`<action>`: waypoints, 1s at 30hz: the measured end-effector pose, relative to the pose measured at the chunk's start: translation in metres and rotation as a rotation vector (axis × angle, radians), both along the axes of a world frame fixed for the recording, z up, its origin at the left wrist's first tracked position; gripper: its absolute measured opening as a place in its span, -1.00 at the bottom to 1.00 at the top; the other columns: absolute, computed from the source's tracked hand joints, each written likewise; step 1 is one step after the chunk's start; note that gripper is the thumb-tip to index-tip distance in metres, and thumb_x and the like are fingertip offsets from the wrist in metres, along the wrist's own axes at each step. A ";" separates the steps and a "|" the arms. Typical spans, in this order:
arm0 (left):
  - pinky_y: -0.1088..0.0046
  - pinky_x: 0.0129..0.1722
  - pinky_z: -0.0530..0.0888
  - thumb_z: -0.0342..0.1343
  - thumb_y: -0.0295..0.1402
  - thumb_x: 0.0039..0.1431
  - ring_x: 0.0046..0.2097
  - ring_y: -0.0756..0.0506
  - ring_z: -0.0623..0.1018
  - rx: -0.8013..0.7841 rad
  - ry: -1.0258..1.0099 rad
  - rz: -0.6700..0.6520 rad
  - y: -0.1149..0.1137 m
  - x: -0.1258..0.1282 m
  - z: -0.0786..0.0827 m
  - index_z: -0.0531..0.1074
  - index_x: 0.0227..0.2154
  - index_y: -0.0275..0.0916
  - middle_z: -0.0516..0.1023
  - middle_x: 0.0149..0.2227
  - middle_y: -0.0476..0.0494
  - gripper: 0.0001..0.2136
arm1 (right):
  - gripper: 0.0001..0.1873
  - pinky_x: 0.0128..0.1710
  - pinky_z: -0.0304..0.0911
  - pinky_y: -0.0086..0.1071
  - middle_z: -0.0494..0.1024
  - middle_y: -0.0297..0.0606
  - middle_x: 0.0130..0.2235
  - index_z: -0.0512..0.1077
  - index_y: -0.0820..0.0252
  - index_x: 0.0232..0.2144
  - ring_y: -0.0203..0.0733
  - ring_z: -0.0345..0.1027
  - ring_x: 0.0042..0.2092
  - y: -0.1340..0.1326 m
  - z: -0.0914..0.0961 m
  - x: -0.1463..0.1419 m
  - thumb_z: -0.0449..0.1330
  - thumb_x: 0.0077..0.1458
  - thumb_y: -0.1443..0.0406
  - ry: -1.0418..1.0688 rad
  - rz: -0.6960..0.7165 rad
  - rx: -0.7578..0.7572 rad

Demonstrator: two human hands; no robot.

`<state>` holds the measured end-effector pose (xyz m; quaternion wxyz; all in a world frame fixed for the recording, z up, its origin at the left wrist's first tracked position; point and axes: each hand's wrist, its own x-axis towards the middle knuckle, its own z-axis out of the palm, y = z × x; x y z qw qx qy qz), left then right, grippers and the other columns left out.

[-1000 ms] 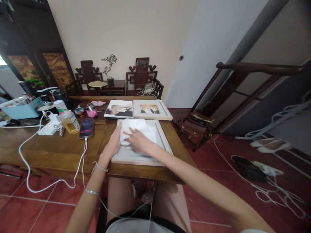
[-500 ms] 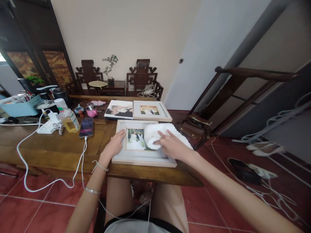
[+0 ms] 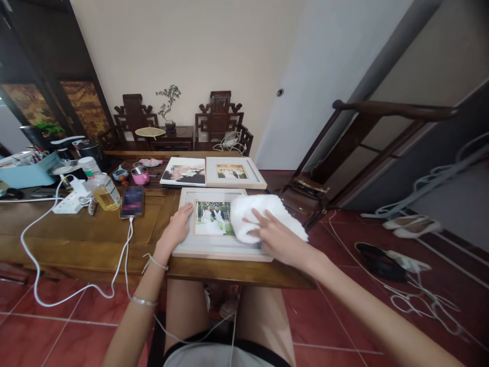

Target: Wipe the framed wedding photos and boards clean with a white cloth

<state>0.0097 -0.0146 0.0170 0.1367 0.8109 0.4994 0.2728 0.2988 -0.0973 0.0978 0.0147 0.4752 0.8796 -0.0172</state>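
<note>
A pale wooden picture frame [image 3: 198, 248] with a photo in it lies flat near the front edge of the wooden table [image 3: 87, 229]. My left hand [image 3: 176, 228] rests flat on the frame's left border, fingers stretched out. My right hand [image 3: 275, 235] presses a white fluffy cloth [image 3: 252, 214] onto the frame's right side, fingers spread over it. The cloth hangs past the frame's right edge.
Behind lie a second light frame [image 3: 250, 178] and a photo print [image 3: 182, 172]. To the left are a phone [image 3: 132, 201] on a white cable, a bottle of yellow liquid [image 3: 103, 192], a power strip [image 3: 69, 203] and a pink pot [image 3: 139, 175]. A dark wooden rack [image 3: 344, 148] stands right.
My right hand has swept the white cloth from the frame's middle to its right side, uncovering the photo. My left hand stays on the left border.
</note>
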 end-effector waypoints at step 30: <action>0.10 0.25 0.16 -0.18 -0.66 0.06 0.27 -0.12 0.21 0.024 -0.019 -0.010 -0.001 0.000 0.001 0.32 0.09 -0.28 0.26 0.22 -0.23 -0.48 | -0.38 0.20 0.01 0.00 0.34 -0.17 0.16 0.54 0.20 -0.14 0.07 -0.07 0.28 -0.035 0.010 -0.001 -0.05 -0.22 0.62 -0.009 -0.001 -0.020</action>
